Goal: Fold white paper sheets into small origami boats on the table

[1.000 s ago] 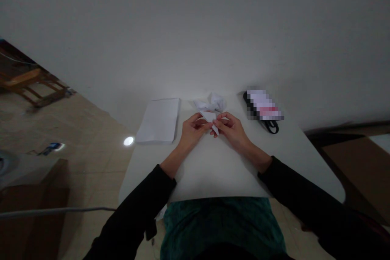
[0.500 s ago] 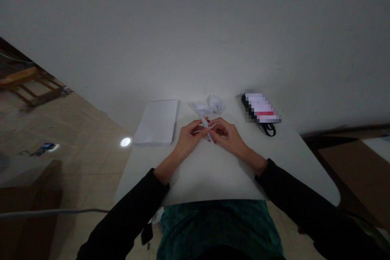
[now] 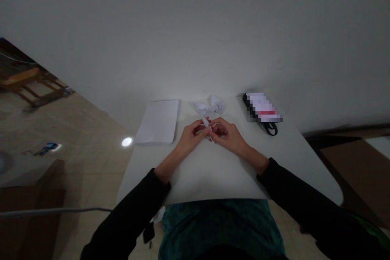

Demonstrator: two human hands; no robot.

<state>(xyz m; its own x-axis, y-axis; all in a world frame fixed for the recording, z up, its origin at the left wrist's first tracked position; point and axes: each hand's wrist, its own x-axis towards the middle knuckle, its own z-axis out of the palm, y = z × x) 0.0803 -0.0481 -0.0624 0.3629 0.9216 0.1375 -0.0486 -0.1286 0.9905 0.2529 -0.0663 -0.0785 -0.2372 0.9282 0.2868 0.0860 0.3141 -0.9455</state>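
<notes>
Left of the fingers lies a flat, smooth stack of white paper [image 3: 157,122], four-cornered with crisp edges. The left hand [image 3: 192,133] has its thumb and fingertips pinched on a small folded paper [image 3: 205,122], a slim, pointed white sliver slanting between the two hands. The right hand [image 3: 227,134] pinches the same piece from the other side, its fingers curled in and nearly meeting the left ones. Just beyond the fingertips sit creased, angular white paper shapes [image 3: 217,103]. Farther out to the right is a black case [image 3: 250,105] with a soft loop strap, its pale and red top blurred out.

A second ago the folded paper showed a broad triangular face; now it looks narrow, and both hands are nearer the body, leaving more of the creased shapes in view.

Left of the hands, past the table, are a wooden stool [image 3: 24,77] and a glossy tiled floor [image 3: 97,150]. Under the fingers is a smooth white table [image 3: 213,170] with rounded corners, against a plain pale wall [image 3: 195,28]. Dark green cloth [image 3: 219,227] lies below the hands, nearer the body.
</notes>
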